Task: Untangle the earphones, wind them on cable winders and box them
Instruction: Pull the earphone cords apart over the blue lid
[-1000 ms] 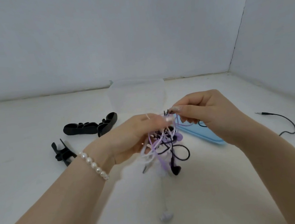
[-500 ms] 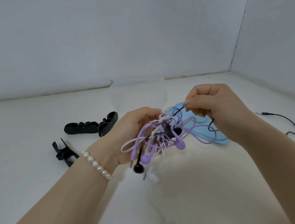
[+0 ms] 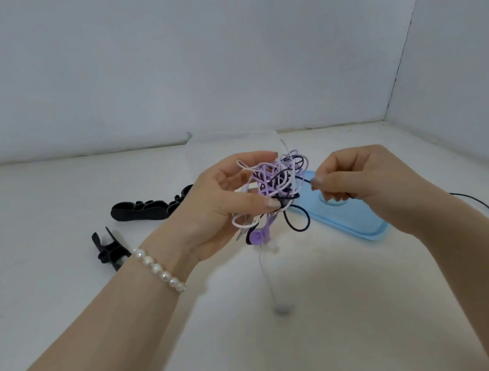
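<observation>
Dangling white lead (image 3: 267,279): hanging slack below the tangle, ending in a blurred tip just above the desk (image 3: 65,305); judged very light and limp, so it is offering no useful purchase for pulling.
Left hand (image 3: 218,208): gripping the tangle from the left, thumb lying across its lower front and fingers curling over its top; it is acting as the anchor.
Earphone tangle (image 3: 278,187): being held in the air between both hands, above the desk; purple, white and black cords are looping through one another, with a purple earbud (image 3: 258,235) hanging at the lower edge.
Handling: the cords are judged soft, thin and springy; loops are likely tightening under a hard pull, so gentle feeding is advised.
Right hand (image 3: 362,181): pinching a black cord (image 3: 304,180) between thumb and forefinger just beside the tangle, the remaining fingers curling in.
Hold point: taking one cord close to where it is leaving the knot, not at the earbud, is judged safest for the fine wire joints.
Blue lid (image 3: 345,218): lying flat on the desk beneath the right hand.
Black cable winders (image 3: 143,210): lying on the desk left of the hands, not yet in use.
Clear box (image 3: 231,146): standing behind the hands, barely distinguishable.
</observation>
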A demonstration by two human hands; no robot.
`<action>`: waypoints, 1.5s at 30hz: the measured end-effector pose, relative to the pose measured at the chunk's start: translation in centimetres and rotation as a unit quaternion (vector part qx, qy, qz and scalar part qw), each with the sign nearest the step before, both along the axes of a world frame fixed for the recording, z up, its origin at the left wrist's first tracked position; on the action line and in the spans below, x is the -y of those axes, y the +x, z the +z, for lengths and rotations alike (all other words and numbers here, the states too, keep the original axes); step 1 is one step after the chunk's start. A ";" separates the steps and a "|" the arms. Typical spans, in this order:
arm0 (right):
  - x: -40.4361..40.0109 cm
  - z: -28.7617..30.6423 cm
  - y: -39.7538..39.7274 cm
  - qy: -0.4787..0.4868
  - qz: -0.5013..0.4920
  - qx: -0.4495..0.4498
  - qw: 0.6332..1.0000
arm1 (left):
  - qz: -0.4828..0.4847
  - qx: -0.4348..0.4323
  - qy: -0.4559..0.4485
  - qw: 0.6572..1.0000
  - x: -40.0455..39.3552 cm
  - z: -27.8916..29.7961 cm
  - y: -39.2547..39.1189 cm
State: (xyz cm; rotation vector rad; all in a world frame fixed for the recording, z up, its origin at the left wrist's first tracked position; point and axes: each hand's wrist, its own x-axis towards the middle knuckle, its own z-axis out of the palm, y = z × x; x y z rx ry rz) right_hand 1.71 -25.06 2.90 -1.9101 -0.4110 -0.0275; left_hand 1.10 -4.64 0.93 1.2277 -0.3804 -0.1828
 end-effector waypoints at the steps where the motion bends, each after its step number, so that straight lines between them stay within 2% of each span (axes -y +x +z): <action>1: 0.0 -0.1 0.0 0.000 0.012 -0.005 1.000 | 0.000 0.006 -0.005 1.000 -0.1 0.0 0.0; 8: -0.4 -0.6 0.1 0.046 0.035 -0.034 0.998 | -0.014 0.037 0.061 0.997 0.3 -0.1 -0.4; 12: -1.5 -1.1 -0.1 0.099 0.032 -0.063 0.993 | -0.005 0.031 0.068 0.997 0.6 -0.2 -0.5; 15: -1.9 -1.4 0.2 0.132 -0.002 -0.061 0.989 | 0.006 0.031 0.049 0.998 0.7 -0.2 -0.5; 19: -2.0 -1.1 0.2 0.125 -0.069 -0.006 0.990 | -0.013 -0.011 -0.006 1.000 0.7 0.0 -0.3; 24: -1.6 -0.6 -0.2 0.085 -0.033 -0.003 0.996 | -0.034 -0.079 -0.069 0.994 0.4 0.3 -0.1; 28: -1.1 -0.5 -0.2 0.063 -0.021 -0.014 0.998 | 0.009 -0.069 -0.014 0.997 0.4 0.1 -0.1; 36: -1.7 -0.8 -0.3 0.104 -0.030 0.003 0.994 | 0.062 -0.069 0.059 0.994 1.0 0.2 -0.6; 45: -2.2 -1.3 -0.2 0.027 -0.048 -0.001 0.998 | 0.090 -0.099 0.124 0.983 1.5 0.3 -0.7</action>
